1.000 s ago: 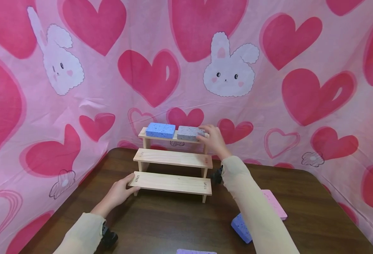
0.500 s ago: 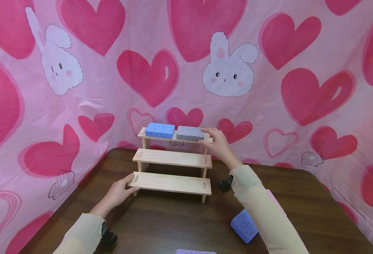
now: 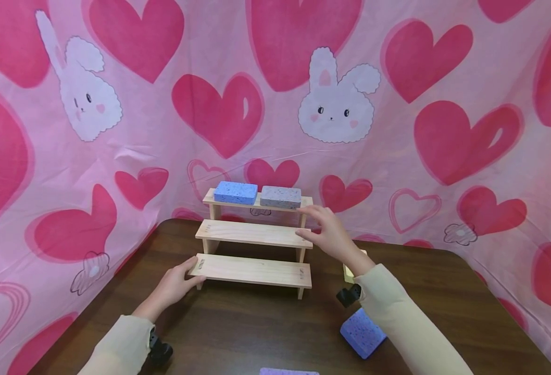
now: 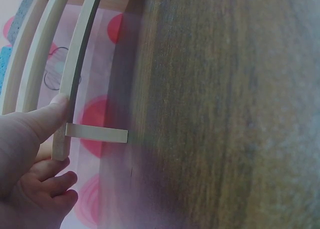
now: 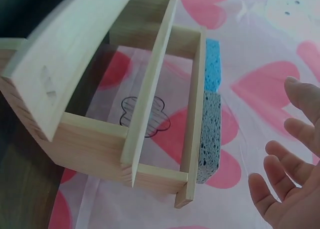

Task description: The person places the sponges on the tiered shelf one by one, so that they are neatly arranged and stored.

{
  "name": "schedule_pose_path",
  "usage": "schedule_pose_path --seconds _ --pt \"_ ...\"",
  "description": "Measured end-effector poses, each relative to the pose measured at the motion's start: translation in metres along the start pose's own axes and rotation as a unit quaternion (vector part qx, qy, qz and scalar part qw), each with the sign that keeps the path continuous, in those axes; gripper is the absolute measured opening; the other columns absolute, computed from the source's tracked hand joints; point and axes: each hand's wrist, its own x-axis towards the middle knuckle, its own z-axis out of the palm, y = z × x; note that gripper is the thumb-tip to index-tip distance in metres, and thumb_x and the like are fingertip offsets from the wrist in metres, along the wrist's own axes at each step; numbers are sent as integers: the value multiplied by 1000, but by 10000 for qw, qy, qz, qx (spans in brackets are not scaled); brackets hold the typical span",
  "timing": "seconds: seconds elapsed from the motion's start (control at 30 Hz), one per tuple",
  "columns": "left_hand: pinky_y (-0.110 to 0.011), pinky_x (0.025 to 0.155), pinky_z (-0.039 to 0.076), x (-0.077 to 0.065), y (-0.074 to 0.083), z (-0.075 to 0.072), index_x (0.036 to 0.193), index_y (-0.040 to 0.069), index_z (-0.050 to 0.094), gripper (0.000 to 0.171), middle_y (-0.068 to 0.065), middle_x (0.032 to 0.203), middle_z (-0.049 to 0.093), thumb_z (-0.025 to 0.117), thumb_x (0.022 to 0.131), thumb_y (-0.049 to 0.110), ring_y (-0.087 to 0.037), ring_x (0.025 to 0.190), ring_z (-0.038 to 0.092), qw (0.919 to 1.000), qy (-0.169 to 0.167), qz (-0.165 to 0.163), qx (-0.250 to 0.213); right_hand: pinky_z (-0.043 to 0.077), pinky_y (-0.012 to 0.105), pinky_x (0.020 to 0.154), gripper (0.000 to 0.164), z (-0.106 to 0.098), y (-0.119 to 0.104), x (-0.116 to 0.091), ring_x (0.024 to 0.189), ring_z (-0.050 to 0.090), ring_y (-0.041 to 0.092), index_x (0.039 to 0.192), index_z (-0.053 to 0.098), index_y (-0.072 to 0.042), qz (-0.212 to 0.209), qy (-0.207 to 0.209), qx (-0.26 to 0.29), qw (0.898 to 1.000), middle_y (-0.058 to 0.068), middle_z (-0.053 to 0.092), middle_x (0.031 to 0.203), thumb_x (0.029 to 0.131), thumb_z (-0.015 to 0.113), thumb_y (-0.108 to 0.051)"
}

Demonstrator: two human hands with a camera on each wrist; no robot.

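Fingers on the left hand (image 3: 174, 284) pinch the left end of the lowest board, thumb on the near edge. Right hand (image 3: 329, 234) is holding nothing, fingers loosely bent; the right wrist view shows a gap between them and the rack.

Room-wise, some top board shows right of the gray sponge (image 3: 280, 197), up to its right end. The blue sponge (image 3: 235, 192) sits to its left, just a sliver between them. Brown tabletop (image 3: 238, 333) stretches from the rack's front legs to a purple sponge (image 3: 289, 372) cut off by the bottom of the head view.

Looks: the wooden rack (image 3: 254, 270) is pale, three steps, standing upright near the pink heart backdrop (image 3: 275, 130). Gray one's speckled with dark pores, lying flat. A blue-violet sponge (image 3: 362, 333) lies angled by the right sleeve. Something yellow (image 3: 349, 275) is mostly behind the right wrist, probably another sponge.
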Motion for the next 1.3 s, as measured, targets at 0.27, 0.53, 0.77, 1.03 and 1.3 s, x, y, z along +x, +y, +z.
schedule_pose_path --seconds 0.27,0.53,0.77,1.03,1.3 --pt "-54 97 33 -1 1 -1 132 -11 41 65 -29 134 40 68 84 24 -43 121 39 10000 -55 -80 -19 44 46 84 52 2 -6 -22 107 47 25 122 60 -10 -172 -140 37 9997 8 56 121 75 78 -19" --pt "-53 96 34 -1 1 0 132 -11 41 65 -29 133 40 68 84 23 -43 120 40 10000 -28 -8 -11 44 44 86 54 7 -7 -46 110 46 24 122 59 -10 -205 -312 142 9992 6 55 121 73 79 -21" --pt "-54 96 34 -1 2 -1 132 -11 42 64 -29 132 41 69 83 22 -43 120 40 10000 -34 -13 5 44 45 88 53 11 -10 -66 111 45 21 122 59 -12 -287 -534 166 9980 3 55 121 74 78 -24" --pt "-54 96 34 0 1 0 131 -11 42 64 -29 132 41 69 83 21 -43 120 40 10000 14 15 38 45 44 86 55 15 -14 -81 110 46 22 122 59 -12 -628 -694 161 9955 5 55 121 73 78 -27" --pt "-54 96 34 0 0 1 132 -10 42 64 -29 133 41 69 83 21 -43 120 40 10000 10 -4 28 45 40 87 56 17 -22 -94 110 46 18 124 56 -13 -709 -1005 394 9916 2 52 123 76 75 -33"
